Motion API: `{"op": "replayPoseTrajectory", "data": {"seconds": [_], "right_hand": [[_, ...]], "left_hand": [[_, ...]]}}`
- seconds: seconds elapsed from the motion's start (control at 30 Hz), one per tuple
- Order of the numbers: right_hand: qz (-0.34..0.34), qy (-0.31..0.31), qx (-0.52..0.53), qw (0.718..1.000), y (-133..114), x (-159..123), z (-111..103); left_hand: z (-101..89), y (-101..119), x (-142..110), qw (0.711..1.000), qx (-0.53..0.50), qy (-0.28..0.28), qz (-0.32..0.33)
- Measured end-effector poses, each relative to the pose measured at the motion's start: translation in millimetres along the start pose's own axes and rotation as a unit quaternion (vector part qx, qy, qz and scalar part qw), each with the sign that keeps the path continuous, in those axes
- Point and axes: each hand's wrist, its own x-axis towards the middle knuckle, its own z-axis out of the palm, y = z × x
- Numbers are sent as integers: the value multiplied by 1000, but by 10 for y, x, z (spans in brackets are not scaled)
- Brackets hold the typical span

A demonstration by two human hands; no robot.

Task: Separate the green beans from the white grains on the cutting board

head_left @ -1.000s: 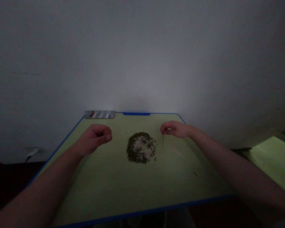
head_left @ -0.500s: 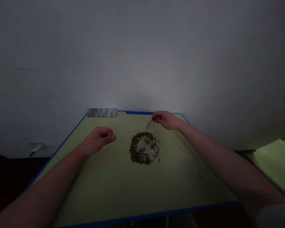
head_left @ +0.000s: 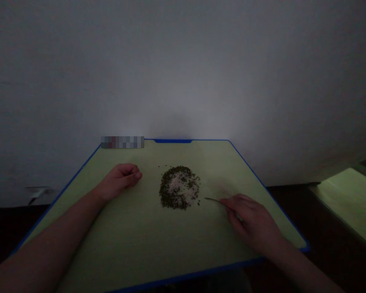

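On the light table point(head_left: 134, 240) lies a low round pile of small dark green beans mixed with pale, rice-like grains point(head_left: 179, 188). My right hand point(head_left: 253, 217), to the right of the pile, pinches a thin, slightly curved tool point(head_left: 212, 199) between thumb and fingers. Its tip points left and stops just short of the pile; dim light hides its exact kind. Left of the pile, my left hand point(head_left: 123, 179) rests in a loose fist, thumb against the curled fingers, with nothing visible in it. A faint scatter of pale grains point(head_left: 224, 187) lies beyond my right hand.
Blue edging point(head_left: 173, 141) borders the table, which stands against a grey wall point(head_left: 183, 73). A flat item with a blurred-out surface point(head_left: 122, 142) sits at the back left corner. A plug point(head_left: 39, 194) is in the wall at left; another light surface point(head_left: 350, 203) stands at right.
My right hand first moved left to behind the pile, then came back toward me and right, its tool turning from upright to nearly level. My left hand has barely moved.
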Motion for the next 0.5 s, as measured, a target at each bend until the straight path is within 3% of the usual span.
{"op": "replayPoseTrajectory", "data": {"seconds": [0.27,0.5], "right_hand": [[-27,-17,10,999,5,123,126],[-21,-8,-4,1000,7,126,94]], "left_hand": [[-14,-90,27,1000,-27,15,3],[-20,-95,36,999,-49,-2,14]]}}
